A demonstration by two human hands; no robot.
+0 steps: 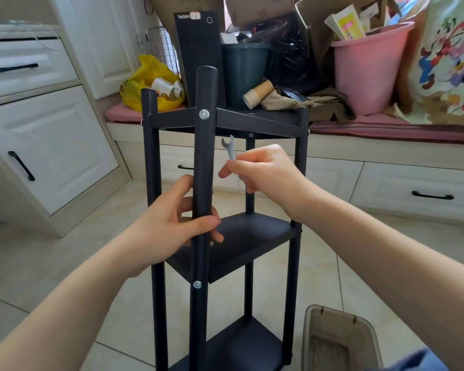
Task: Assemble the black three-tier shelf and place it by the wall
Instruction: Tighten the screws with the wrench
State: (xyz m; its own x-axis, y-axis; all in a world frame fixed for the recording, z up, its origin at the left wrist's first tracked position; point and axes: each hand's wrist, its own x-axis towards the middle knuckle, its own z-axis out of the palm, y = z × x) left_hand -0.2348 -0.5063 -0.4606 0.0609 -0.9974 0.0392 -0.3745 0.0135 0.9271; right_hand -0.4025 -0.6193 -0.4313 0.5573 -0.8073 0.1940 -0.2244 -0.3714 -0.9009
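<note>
The black three-tier shelf (252,236) stands upright, three flat tiers fixed between four round posts. Silver bolt heads (204,114) show on the front post (204,162) at the top and middle tiers. A small grey open-ended wrench (231,149) points upward just below the top tier.

A pink bucket (370,70), yellow bag (149,76) and stacked paper cups (257,96) crowd the cushioned bench (373,127).

- The tiled floor (38,250) carries the upright black three-tier shelf (252,236).
- A beige bin (335,341) stands just right of the shelf.
- Behind the shelf, a pink-cushioned bench (359,127) holds a yellow bag (148,73) and a pink bucket (364,76).
</note>
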